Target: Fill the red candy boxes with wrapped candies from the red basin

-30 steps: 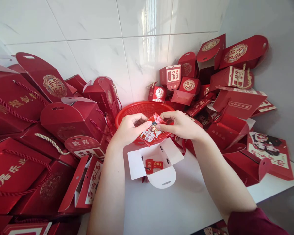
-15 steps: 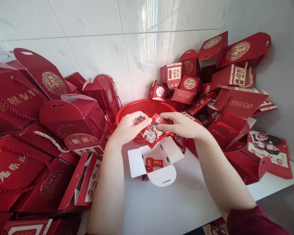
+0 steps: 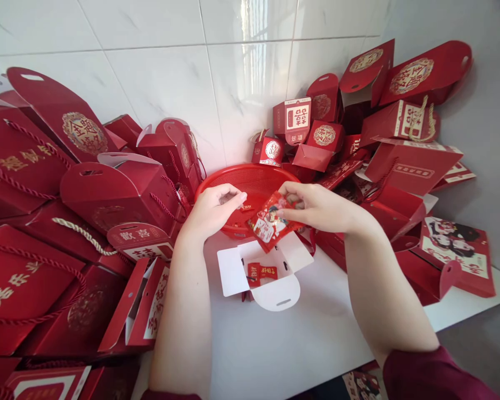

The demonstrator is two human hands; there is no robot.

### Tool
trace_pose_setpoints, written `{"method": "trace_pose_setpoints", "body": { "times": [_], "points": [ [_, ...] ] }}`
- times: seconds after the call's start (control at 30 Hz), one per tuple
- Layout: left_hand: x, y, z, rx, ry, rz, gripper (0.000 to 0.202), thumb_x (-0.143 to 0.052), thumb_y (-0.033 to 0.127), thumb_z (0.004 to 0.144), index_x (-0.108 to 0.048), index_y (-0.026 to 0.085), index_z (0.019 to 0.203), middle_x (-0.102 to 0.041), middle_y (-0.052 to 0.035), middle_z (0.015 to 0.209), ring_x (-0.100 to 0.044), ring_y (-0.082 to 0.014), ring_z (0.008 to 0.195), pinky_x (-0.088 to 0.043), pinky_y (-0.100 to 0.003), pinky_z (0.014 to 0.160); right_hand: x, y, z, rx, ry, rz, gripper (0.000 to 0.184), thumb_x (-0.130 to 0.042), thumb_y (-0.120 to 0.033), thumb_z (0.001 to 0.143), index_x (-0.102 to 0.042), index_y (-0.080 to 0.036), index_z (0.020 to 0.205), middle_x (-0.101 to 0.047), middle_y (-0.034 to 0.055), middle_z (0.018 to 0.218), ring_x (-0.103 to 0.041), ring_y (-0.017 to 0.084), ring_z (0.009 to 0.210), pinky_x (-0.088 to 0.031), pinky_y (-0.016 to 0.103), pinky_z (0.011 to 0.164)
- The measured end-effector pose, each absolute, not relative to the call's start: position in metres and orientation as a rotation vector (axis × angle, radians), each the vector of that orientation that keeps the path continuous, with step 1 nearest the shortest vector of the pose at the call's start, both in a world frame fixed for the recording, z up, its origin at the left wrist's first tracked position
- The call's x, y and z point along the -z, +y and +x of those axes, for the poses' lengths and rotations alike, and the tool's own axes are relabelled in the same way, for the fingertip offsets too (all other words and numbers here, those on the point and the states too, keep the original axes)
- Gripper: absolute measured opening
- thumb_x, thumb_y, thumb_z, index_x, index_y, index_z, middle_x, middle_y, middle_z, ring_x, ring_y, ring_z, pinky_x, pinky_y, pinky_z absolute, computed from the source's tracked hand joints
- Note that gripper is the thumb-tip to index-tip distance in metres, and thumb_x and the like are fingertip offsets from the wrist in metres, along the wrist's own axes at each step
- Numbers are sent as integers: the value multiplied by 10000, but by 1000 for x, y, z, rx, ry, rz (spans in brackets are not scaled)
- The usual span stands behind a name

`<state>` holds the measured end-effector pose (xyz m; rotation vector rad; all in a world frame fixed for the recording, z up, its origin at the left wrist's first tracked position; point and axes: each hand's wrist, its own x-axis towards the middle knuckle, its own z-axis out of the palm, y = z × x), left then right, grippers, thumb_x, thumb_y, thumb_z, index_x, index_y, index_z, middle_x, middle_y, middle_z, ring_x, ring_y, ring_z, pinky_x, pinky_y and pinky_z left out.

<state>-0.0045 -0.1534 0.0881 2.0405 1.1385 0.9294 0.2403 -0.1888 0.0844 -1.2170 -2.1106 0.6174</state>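
1. Packet (image 3: 269,226): it hangs tilted at 12 o'clock of the open box (image 3: 289,291), overlapping its far edge in this view; the height between them I cannot tell. 12 points away from the person.
2. Right grip (image 3: 316,206): closed on the packet's 2 o'clock side, thumb on the printed face, the other fingers mostly hidden behind.
3. Left grip (image 3: 214,214): at 10 o'clock of the packet and apart from it, thumb and forefinger drawn almost together; whether anything slight sits between the tips I cannot tell.
4. Box: on the desk (image 3: 241,344), white flaps spread, one with a slot lying toward 5 o'clock; small packs (image 3: 268,272) lie inside.
5. Basket (image 3: 250,180): at 12 o'clock beyond the box, partly behind both hands.
6. Step in hand, as I judge it: the packet is being handled in the air, outside the box.
7. Next move: shifting the packet toward 6 o'clock would call for a level, light hold, clear of the flaps and the small packs.
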Motion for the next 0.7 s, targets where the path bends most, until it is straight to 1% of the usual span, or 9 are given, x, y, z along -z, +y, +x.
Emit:
{"method": "trace_pose_setpoints", "body": {
  "times": [0.13,0.27,0.33,0.4,0.47,0.53,0.6,0.67,0.7],
  "points": [
    [-78,-145,-4,-894,1322,2127,253,-602,430,870,-695,195,846,-740,-55,903,-656,-213,859,-472,-331,823,-68,-164,250,-420,-1825,-1483,280,-673,-424,830,-593,-221,1006,-696,37,866,-622,203,737,-441,308,646],
    [-53,-127,-6,-601,1560,2224,255,-591,426,851,-722,207,839,-753,-90,924,-669,-250,845,-470,-339,753,-53,-144,256,-286,-1753,-1685,328,-671,-384,828,-601,-192,1084,-718,99,933,-650,253,830,-446,334,693],
    [-43,-119,-6,-425,1581,2237,273,-634,470,812,-736,217,804,-760,-92,889,-679,-270,840,-472,-350,752,-52,-142,258,-254,-1770,-1693,333,-662,-370,835,-607,-187,1107,-720,114,946,-655,269,862,-448,345,711],
    [-41,-117,-6,-351,1531,2238,327,-661,538,778,-742,222,775,-763,-86,855,-686,-277,833,-476,-356,763,-54,-145,258,-266,-1765,-1662,334,-662,-370,841,-609,-190,1117,-720,111,956,-658,266,867,-455,347,720],
    [-48,-123,-5,-440,1417,2242,379,-634,581,793,-744,220,816,-766,-81,910,-686,-265,866,-481,-350,785,-57,-149,259,-287,-1750,-1629,328,-666,-368,841,-612,-193,1114,-720,102,959,-660,254,858,-463,344,725],
    [-62,-134,-2,-613,1306,2254,377,-599,564,833,-736,214,850,-761,-71,966,-678,-242,891,-481,-340,795,-60,-152,261,-297,-1744,-1613,313,-666,-362,839,-615,-197,1099,-720,93,949,-656,245,848,-466,341,723],
    [-76,-147,-1,-678,1288,2275,342,-607,523,843,-725,210,768,-755,-52,872,-666,-224,806,-474,-336,745,-61,-153,263,-299,-1747,-1602,282,-664,-354,837,-618,-202,1070,-718,81,925,-649,239,836,-464,339,718],
    [-85,-157,0,-615,1301,2281,334,-624,499,841,-715,210,699,-741,-39,777,-649,-207,714,-463,-331,685,-62,-153,264,-303,-1756,-1565,255,-672,-345,831,-618,-202,1036,-710,69,896,-641,232,823,-461,337,718],
    [-88,-161,1,-600,1309,2272,331,-638,499,834,-714,210,693,-739,-37,763,-645,-202,696,-462,-326,668,-63,-154,264,-318,-1764,-1525,251,-682,-345,826,-614,-202,1021,-704,60,876,-637,226,811,-461,333,713]
  ]
}}
